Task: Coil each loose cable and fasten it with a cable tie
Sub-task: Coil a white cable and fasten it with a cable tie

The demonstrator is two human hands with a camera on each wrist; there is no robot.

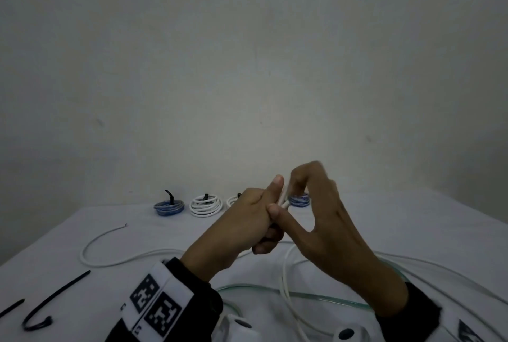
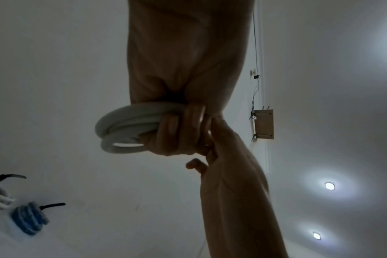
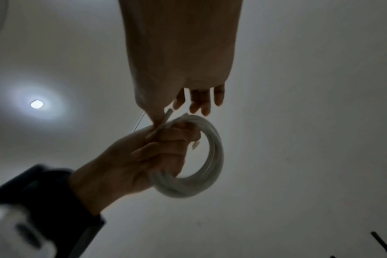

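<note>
My left hand (image 1: 258, 220) is raised over the table and grips a small coil of white cable (image 2: 126, 125). In the right wrist view the coil (image 3: 212, 157) hangs as a ring from my left hand's (image 3: 148, 155) curled fingers. My right hand (image 1: 284, 196) meets it from the right, thumb and index finger pinching a strand of the same cable (image 3: 167, 113) at the coil's top, the other fingers spread. The cable's loose tail (image 1: 284, 286) drops to the table. Black cable ties (image 1: 55, 300) lie at the near left.
At the back of the white table (image 1: 412, 231) stand tied coils: blue (image 1: 168, 207), white (image 1: 206, 205) and blue (image 1: 299, 200) behind my hands. A loose white cable (image 1: 110, 259) curves at the left. A clear tube (image 1: 302, 295) lies near me.
</note>
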